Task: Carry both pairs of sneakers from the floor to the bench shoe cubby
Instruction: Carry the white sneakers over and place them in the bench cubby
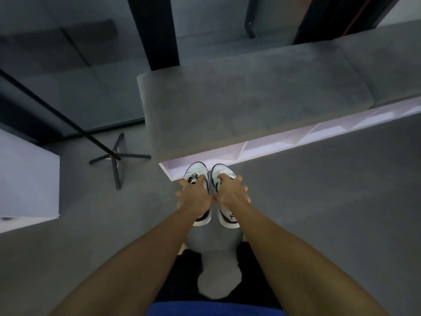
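Nearest to the camera there is a strip of blue cloth [216,309] at the bottom edge, and above it dark shorts [250,270]. Two bare forearms reach forward and downward from both lower corners and come close together in the middle.

The left hand [194,197] is closed over the left sneaker [196,173], with the fingers curled into the opening near the laces. The right hand [231,192] is closed in the same manner over the right sneaker [224,174]. The two hands almost touch at the thumbs. Both shoes are white with black trim. They lie side by side, nearly parallel, very close to each other. Their long axis runs away from the person: the toes point forward to the bench and the heels point back to the body. Whether the soles touch the grey floor [319,201] or hang a little above it, I cannot tell.

The toes are at the front edge of the shoe cubby [273,145], at its left end compartment. The cubby is a white row of open compartments with thin dividers, under the bench cushion [227,99], which is grey and runs to the right.

To the left on the floor stands a black stand [116,156] with spread legs and a long slanted pole. Further left is a white box [27,179].
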`<state>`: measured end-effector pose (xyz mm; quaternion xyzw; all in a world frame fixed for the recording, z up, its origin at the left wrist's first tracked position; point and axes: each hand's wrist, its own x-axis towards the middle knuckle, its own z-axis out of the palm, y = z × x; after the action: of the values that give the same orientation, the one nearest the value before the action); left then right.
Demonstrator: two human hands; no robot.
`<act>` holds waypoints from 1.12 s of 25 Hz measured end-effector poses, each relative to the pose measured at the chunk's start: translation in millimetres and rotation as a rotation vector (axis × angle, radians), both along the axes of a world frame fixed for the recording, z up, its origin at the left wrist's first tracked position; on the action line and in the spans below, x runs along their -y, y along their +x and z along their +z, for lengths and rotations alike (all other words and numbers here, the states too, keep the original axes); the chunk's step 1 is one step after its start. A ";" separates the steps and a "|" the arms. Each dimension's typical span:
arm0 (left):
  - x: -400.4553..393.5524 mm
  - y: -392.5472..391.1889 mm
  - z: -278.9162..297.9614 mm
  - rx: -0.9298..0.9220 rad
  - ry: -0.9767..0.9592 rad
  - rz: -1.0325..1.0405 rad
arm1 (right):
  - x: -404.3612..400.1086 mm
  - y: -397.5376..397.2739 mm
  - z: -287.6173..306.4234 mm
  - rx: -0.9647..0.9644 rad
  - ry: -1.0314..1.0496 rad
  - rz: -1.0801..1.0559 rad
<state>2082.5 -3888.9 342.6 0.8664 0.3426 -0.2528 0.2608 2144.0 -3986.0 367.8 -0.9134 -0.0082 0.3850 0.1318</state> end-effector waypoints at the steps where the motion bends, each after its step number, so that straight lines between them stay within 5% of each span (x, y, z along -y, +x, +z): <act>1: -0.2 7.1 -18.8 -0.003 -0.001 0.024 | -0.9 9.1 -20.8 0.002 -0.002 0.033; 15: -97.5 121.6 -436.2 0.181 0.253 0.245 | -119.6 142.9 -451.8 0.252 0.224 0.287; 28: -204.6 183.8 -564.2 0.286 0.399 0.271 | -230.5 195.5 -583.0 0.483 0.348 0.346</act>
<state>2266.3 -3684.3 -221.6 0.8738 0.4581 -0.0183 0.1620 2339.5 -3755.5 -215.2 -0.9271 -0.2594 0.1670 0.2128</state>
